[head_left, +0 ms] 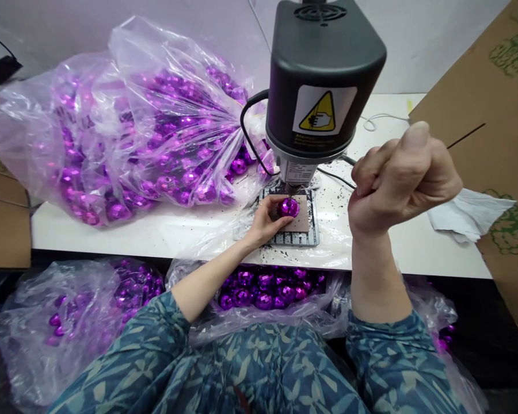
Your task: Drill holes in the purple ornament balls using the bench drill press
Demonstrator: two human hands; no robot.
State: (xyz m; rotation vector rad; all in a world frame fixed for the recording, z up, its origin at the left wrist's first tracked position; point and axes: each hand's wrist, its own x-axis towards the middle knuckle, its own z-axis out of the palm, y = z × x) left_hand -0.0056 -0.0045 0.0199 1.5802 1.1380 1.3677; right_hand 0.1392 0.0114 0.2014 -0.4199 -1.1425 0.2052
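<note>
A shiny purple faceted ball [290, 207] is pinched between the thumb and fingers of my left hand [265, 223]. It sits on a small brown board [303, 223] over the metal base plate [314, 236], directly under the chuck of a black drill press [323, 63]. The drill's tip meets the top of the ball; whether it has gone in I cannot tell. To the right of the machine, my right hand [403, 178] is raised and closed in a fist. Whatever it grips, if anything, is hidden by the fingers.
A large clear bag of purple balls [168, 138] lies on the white table [155, 233] at left. Below the front edge is an open bag of balls [265, 284], with another bag [60, 328] lower left. A cardboard box [479, 98] and white paper [466, 215] are at right.
</note>
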